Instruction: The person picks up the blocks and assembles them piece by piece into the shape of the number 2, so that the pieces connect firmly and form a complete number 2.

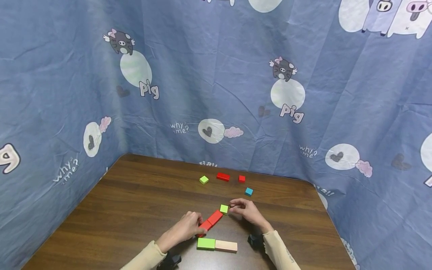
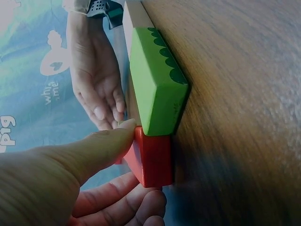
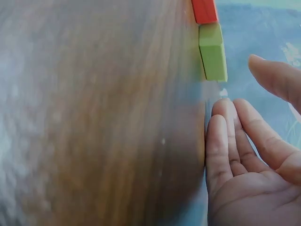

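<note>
The left hand (image 1: pixel 185 226) pinches a smooth red oblong block (image 2: pixel 157 161); the right hand (image 1: pixel 249 212), thumb parted from fingers, holds nothing beside a lime-green cube (image 1: pixel 224 209).

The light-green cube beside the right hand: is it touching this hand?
Apart. The right wrist view shows a clear gap between the light-green cube and the right hand.
</note>
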Demonstrator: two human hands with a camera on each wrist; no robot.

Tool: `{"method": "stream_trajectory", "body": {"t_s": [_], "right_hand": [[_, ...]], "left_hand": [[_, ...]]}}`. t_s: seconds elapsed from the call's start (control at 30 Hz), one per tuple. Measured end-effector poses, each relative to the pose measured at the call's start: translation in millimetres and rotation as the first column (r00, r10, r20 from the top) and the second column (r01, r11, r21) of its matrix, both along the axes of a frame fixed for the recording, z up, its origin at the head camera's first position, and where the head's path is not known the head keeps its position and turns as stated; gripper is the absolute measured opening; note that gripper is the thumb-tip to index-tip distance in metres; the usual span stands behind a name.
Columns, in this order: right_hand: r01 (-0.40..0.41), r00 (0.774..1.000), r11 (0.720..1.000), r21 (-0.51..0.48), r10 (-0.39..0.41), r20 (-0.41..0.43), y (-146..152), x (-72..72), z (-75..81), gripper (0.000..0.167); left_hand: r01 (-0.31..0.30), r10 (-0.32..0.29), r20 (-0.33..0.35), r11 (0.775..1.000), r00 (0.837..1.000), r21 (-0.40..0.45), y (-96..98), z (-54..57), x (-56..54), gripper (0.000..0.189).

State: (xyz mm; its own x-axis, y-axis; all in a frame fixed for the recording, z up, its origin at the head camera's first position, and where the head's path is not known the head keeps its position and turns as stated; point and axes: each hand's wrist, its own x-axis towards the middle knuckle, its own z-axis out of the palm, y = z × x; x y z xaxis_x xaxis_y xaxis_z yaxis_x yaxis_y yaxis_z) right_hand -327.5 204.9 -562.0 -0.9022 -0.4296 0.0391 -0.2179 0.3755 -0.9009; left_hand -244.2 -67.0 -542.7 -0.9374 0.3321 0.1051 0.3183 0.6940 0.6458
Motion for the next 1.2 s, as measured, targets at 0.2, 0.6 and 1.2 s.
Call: {"method": "stream_trajectory", "body": {"t_s": [0.2,0.6,1.2], "right_hand": [[0.038,0.998,0.998,-0.047,-0.036,0.047,8,-3.3,-2.6,0.037],[0.153,0.984,0.977,-0.148,-0.137,0.117,22,-4.4,-0.7,0.04],[0.461,0.887,0.852,-0.25,-0.439,0.142,43,-17.4,-9.6,0.035]], "left_hand": [[-0.005,0.005,0.001,1.0,1.0,-0.003,0.0,1.2,-0.2,0.028],[0.004,-0.004,-0.015,1.0,1.0,0.0,0.0,-1.4,-1.3,0.027],[-0.01,0.01,0.004,1.0,1.0,-0.007,1.0,1.8,-0.7,0.028]]}}
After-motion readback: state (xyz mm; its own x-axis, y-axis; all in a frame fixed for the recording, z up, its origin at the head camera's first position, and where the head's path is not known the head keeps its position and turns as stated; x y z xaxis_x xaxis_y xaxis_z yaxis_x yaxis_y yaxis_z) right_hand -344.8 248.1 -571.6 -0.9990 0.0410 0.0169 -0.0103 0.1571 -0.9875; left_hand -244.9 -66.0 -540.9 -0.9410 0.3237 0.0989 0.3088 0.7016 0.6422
